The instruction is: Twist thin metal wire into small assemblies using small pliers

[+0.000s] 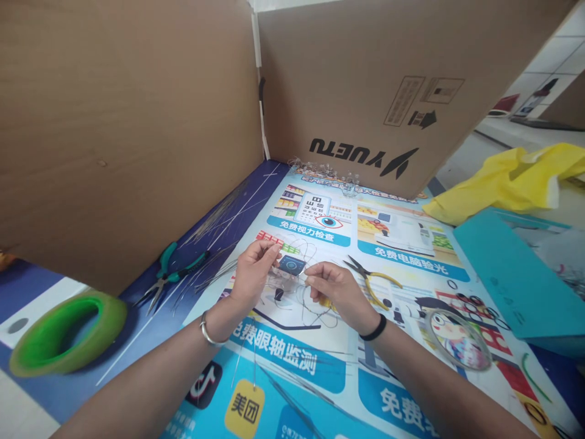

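My left hand [256, 271] is closed in a pinch on thin wire [303, 272], over the middle of the printed sheet. Close beside it, my right hand [340, 289] also pinches the wire, with thumb and forefinger together. Fine loops of wire curve above and below the fingers; their exact path is hard to follow. Just beyond my right hand lie yellow-handled pliers [377, 283]. Teal-handled pliers [167, 274] rest to the left of my left hand, with straight lengths of wire [212, 268] nearby.
Cardboard panels [137, 122] stand at the left and back. A green-cored tape roll [114, 317] lies at left. On the right are a clear ring-shaped roll [487, 360], several black rings [475, 300], a teal box [496, 274] and yellow material [507, 183]. Small wire pieces [350, 183] sit at the back.
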A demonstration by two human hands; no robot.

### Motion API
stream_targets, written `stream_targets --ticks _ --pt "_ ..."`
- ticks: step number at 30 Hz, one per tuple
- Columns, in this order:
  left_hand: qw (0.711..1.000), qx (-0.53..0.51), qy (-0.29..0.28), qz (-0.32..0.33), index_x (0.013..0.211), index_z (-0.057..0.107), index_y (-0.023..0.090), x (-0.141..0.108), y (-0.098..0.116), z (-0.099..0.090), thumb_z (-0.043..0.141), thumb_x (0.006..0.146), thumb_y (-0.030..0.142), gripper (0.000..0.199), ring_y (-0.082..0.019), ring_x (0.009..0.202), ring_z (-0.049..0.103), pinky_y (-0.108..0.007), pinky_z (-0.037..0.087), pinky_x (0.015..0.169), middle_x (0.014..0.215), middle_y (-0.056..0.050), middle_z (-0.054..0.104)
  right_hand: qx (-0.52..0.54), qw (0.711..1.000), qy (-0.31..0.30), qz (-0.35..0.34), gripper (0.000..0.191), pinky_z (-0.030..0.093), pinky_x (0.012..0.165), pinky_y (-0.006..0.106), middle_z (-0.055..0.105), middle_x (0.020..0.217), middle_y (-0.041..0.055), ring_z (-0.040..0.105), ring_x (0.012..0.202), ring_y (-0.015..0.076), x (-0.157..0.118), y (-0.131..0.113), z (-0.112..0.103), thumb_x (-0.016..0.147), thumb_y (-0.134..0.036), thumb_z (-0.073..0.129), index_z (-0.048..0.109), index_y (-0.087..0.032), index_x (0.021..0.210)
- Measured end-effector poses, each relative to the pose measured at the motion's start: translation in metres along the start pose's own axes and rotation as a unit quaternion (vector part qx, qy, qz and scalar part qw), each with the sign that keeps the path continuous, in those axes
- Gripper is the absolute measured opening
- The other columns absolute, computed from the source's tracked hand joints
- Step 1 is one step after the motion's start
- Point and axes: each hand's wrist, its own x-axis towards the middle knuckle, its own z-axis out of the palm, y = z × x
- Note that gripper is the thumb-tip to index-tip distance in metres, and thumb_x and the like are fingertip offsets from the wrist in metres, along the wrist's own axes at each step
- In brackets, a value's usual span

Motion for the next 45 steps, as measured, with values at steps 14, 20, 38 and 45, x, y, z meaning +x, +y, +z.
stream_targets --ticks 14,20,38,45 --pt "1.000 -0.005 -0.020 0.023 0.096 0.054 0.019 0.001 0.001 0.002 0.070 0.070 0.025 0.030 -0.011 0.078 0.057 -0.022 0.046 0.070 0.086 -0.001 0.061 -0.043 0.998 -0.037 0.011 0.021 0.037 0.042 0.019 0.058 0.052 -0.0044 0.052 0.045 0.0081 -0.002 -0.001 0.000 0.072 -0.034 0.064 0.059 -0.018 0.085" --pt "1.000 -0.015 -0.008 0.015 0.094 0.055 0.017 0.000 0.002 0.002 0.070 0.071 0.023 0.028 -0.010 0.072 0.058 -0.021 0.046 0.067 0.078 0.000 0.061 -0.055 0.997 -0.050 0.009 0.023 0.039 0.043 0.020 0.058 0.052 -0.0044 0.052 0.046 0.0084 -0.001 0.003 -0.001 0.072 -0.036 0.064 0.059 -0.018 0.086" --pt "0.999 0.015 -0.028 -0.022 0.098 0.059 0.018 0.000 -0.002 0.000 0.059 0.079 0.037 0.027 -0.009 0.065 0.055 -0.019 0.041 0.053 0.087 -0.002 0.062 0.024 0.999 -0.002 0.034 0.026 0.040 0.046 0.021 0.059 0.055 -0.0035 0.053 0.048 0.0086 0.003 -0.008 -0.009 0.066 -0.034 0.069 0.060 -0.018 0.084" --pt "0.999 0.005 0.040 0.007 0.093 0.059 0.018 0.004 -0.005 -0.004 0.055 0.082 0.041 0.026 -0.010 0.067 0.054 -0.019 0.042 0.054 0.091 -0.003 0.061 0.021 0.996 0.086 0.012 0.026 0.044 0.050 0.022 0.058 0.063 -0.0025 0.053 0.052 0.0077 0.019 -0.014 -0.029 0.064 -0.032 0.071 0.060 -0.017 0.083"
